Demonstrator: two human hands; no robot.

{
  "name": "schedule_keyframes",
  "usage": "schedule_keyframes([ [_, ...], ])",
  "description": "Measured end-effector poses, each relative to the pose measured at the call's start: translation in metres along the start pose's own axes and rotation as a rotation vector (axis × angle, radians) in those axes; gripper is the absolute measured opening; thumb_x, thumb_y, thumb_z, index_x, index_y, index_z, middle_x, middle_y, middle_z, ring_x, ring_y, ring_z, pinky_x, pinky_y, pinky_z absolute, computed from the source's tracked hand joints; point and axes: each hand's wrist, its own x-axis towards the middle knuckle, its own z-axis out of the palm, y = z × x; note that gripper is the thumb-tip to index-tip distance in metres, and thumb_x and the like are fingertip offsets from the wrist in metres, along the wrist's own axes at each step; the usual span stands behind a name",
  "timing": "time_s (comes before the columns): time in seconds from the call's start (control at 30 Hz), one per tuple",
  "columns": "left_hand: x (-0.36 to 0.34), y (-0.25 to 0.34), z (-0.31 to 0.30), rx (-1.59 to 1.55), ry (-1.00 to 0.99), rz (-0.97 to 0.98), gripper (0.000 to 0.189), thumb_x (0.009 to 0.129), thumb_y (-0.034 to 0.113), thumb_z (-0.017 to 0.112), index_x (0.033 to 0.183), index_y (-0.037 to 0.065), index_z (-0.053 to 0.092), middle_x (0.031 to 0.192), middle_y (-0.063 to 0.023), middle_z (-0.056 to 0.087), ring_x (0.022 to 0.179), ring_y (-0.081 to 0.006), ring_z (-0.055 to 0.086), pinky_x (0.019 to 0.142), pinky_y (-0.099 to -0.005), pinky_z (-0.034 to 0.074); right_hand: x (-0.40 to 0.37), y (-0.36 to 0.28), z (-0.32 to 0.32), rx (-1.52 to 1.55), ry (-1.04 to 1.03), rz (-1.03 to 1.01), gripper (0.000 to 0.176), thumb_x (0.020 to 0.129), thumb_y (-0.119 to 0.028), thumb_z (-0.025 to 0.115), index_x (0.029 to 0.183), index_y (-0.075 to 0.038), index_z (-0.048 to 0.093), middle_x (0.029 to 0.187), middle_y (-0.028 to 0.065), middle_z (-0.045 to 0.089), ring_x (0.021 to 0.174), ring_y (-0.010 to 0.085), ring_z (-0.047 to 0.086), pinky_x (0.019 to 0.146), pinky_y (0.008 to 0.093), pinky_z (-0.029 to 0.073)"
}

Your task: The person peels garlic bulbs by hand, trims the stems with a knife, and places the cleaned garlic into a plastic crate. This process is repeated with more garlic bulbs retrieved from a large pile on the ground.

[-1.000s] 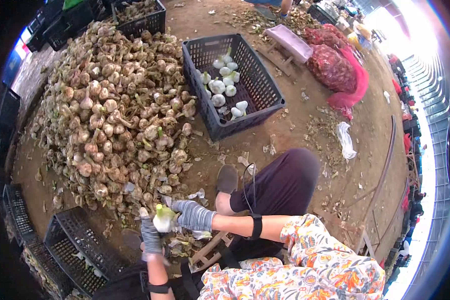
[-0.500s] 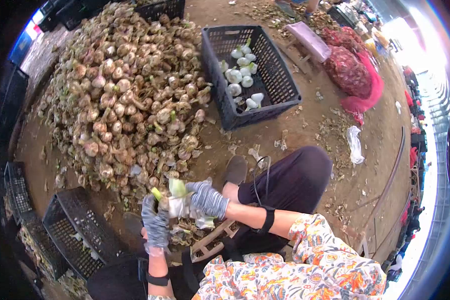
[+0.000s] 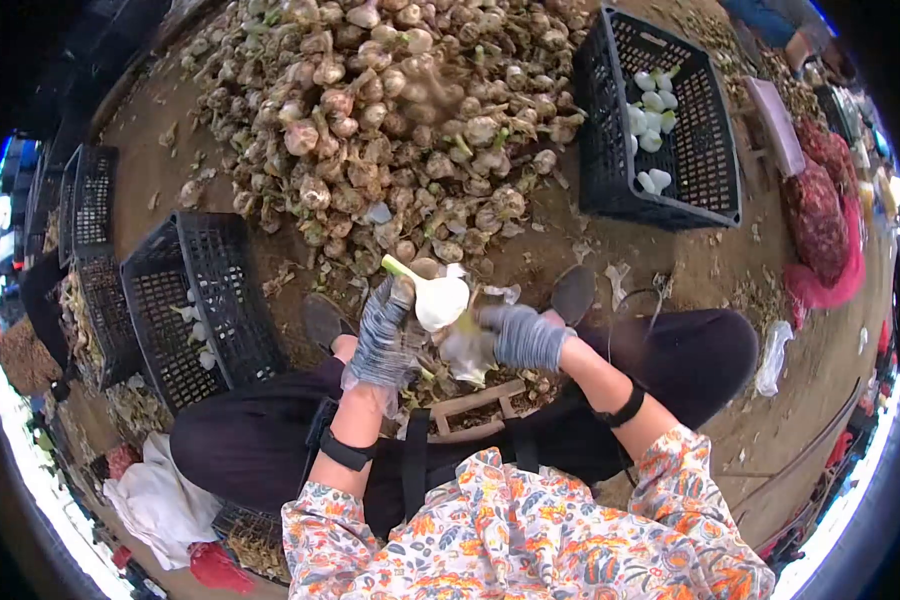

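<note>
Just above the husk-strewn ground (image 3: pixel 705 275), a seated worker's gloved left hand (image 3: pixel 380 335) curls closed on a white garlic bulb (image 3: pixel 442 303), its green-tipped stem slanting up across the fingertips. The gloved right hand (image 3: pixel 525 338), blurred, sits just beside the bulb with fingers bent; a loose, pale husk (image 3: pixel 468 352) shows next to them, though whether they grip it cannot be told. The garlic bulb is between the two hands, in front of a wooden frame (image 3: pixel 470 412) near the worker's knees. Beyond lies a heap of unpeeled garlic (image 3: pixel 390 120), brown and dirt-flecked. Beside it, at right, a black plastic crate (image 3: pixel 660 208) holds a cluster of clean white bulbs (image 3: pixel 652 120). At left, a second slatted crate (image 3: pixel 235 310) stands near the worker's leg, and a pink mesh sack (image 3: pixel 842 268) slumps at far right.
</note>
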Motion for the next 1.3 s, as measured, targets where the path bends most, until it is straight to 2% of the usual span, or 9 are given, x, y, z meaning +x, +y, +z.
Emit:
schedule_keyframes([
  [0.07,0.001,0.001,-0.002,0.093,0.039,0.081,0.046,0.081,0.039,0.060,0.108,0.003,0.053,0.097,-0.0056,0.058,0.086,-0.0168,0.058,0.074,-0.0275,0.049,-0.008,0.013,0.013,-0.375,0.163,-0.255,0.044,0.072,-0.019,0.062,0.112,-0.006,0.051,0.112,0.0208,0.050,0.099,0.0347,0.052,0.084,0.0399,0.044],
  [0.27,-0.005,-0.008,0.003,0.504,0.048,0.386,0.030,0.086,0.026,0.056,0.105,0.003,0.054,0.102,-0.0069,0.058,0.091,-0.0159,0.056,0.082,-0.0282,0.044,-0.008,-0.032,-0.009,0.387,0.684,-0.194,0.046,0.068,-0.012,0.071,0.109,-0.002,0.052,0.094,0.0129,0.055,0.087,0.0242,0.055,0.077,0.0307,0.046],
  [0.33,-0.005,-0.005,0.005,0.569,0.025,0.438,0.026,0.086,0.022,0.056,0.103,0.003,0.055,0.102,-0.0082,0.059,0.092,-0.0181,0.057,0.083,-0.0294,0.044,-0.002,-0.036,-0.004,0.069,0.810,-0.359,0.030,0.070,-0.007,0.069,0.097,-0.001,0.055,0.088,0.0101,0.055,0.080,0.0152,0.055,0.069,0.0273,0.046],
  [0.47,-0.008,0.005,-0.001,1.198,-0.132,0.744,0.019,0.083,0.011,0.054,0.100,0.003,0.058,0.097,-0.0148,0.060,0.094,-0.0304,0.056,0.082,-0.0339,0.043,-0.001,-0.028,-0.005,0.247,0.691,-0.225,0.022,0.073,-0.008,0.064,0.091,-0.001,0.054,0.076,0.0146,0.056,0.070,0.0272,0.057,0.063,0.0336,0.047],
  [0.67,-0.009,-0.005,-0.004,0.804,-0.098,0.509,0.027,0.084,0.022,0.058,0.103,0.003,0.056,0.098,-0.0097,0.060,0.090,-0.0204,0.057,0.081,-0.0321,0.044,0.007,0.001,0.001,0.018,0.820,-0.070,0.010,0.075,-0.005,0.060,0.083,-0.001,0.054,0.073,0.0168,0.056,0.065,0.0294,0.056,0.060,0.0350,0.045],
  [0.9,0.009,-0.026,-0.026,-0.142,0.242,0.142,0.042,0.082,0.029,0.060,0.111,0.001,0.049,0.104,-0.0106,0.057,0.094,-0.0219,0.057,0.081,-0.0340,0.050,-0.031,-0.028,-0.027,0.757,-0.042,-0.445,0.025,0.068,-0.016,0.068,0.084,0.001,0.061,0.085,0.0090,0.062,0.079,0.0203,0.058,0.077,0.0306,0.044],
  [1.0,0.014,-0.026,-0.033,-0.399,0.440,-0.046,0.029,0.085,0.020,0.056,0.107,0.002,0.051,0.102,-0.0091,0.058,0.092,-0.0204,0.058,0.080,-0.0340,0.051,-0.033,-0.020,-0.040,0.933,0.128,-0.087,0.023,0.071,-0.013,0.066,0.089,0.001,0.062,0.088,0.0084,0.062,0.083,0.0188,0.058,0.078,0.0305,0.044],
  [1.07,0.013,-0.029,-0.037,-0.419,0.371,-0.077,0.025,0.085,0.020,0.056,0.103,0.003,0.052,0.102,-0.0089,0.059,0.092,-0.0197,0.058,0.080,-0.0340,0.051,-0.017,0.001,-0.025,-0.211,0.359,-0.143,0.023,0.080,-0.011,0.056,0.101,-0.002,0.059,0.090,0.0106,0.061,0.080,0.0243,0.059,0.077,0.0302,0.046],
  [1.3,0.016,-0.050,-0.041,-0.414,0.406,-0.116,0.016,0.085,0.014,0.057,0.097,0.005,0.053,0.093,-0.0050,0.060,0.082,-0.0162,0.059,0.071,-0.0287,0.053,0.008,-0.023,0.005,0.647,0.475,-0.027,0.023,0.077,-0.015,0.062,0.092,-0.001,0.053,0.079,0.0112,0.059,0.068,0.0225,0.060,0.061,0.0311,0.050],
])
